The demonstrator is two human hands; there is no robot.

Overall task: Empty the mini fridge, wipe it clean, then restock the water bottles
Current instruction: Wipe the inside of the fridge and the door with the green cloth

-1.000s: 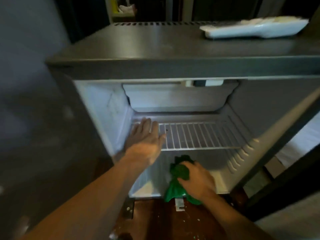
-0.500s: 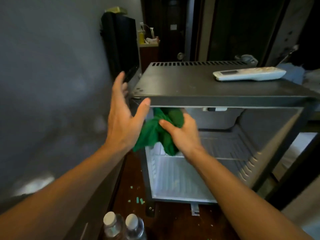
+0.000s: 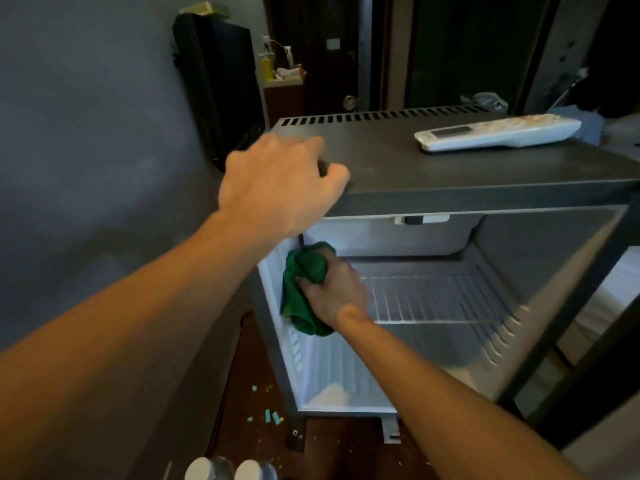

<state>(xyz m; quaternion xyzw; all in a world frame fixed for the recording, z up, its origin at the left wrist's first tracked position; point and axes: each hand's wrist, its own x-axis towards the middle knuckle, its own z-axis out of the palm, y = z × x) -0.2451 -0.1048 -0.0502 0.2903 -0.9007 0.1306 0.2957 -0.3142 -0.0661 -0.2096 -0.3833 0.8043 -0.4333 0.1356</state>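
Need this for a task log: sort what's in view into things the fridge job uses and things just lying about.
Job:
mini fridge
wire shelf
green cloth, gripped in right hand
left hand, on the fridge top
water bottles

Lying about:
white remote
green bits on the floor

The mini fridge (image 3: 450,188) stands on the floor (image 3: 339,448) with its door swung open to the right. A remote control (image 3: 498,132) lies on top of the fridge, toward the right rear. The left hand (image 3: 280,188) rests on the top's front left corner. Below it, inside the fridge, the right hand (image 3: 334,294) presses a cloth (image 3: 304,289) against the left inner wall, just left of the wire shelf (image 3: 433,299). Two bottle caps (image 3: 232,469) show at the bottom edge, on the floor before the fridge's left side.
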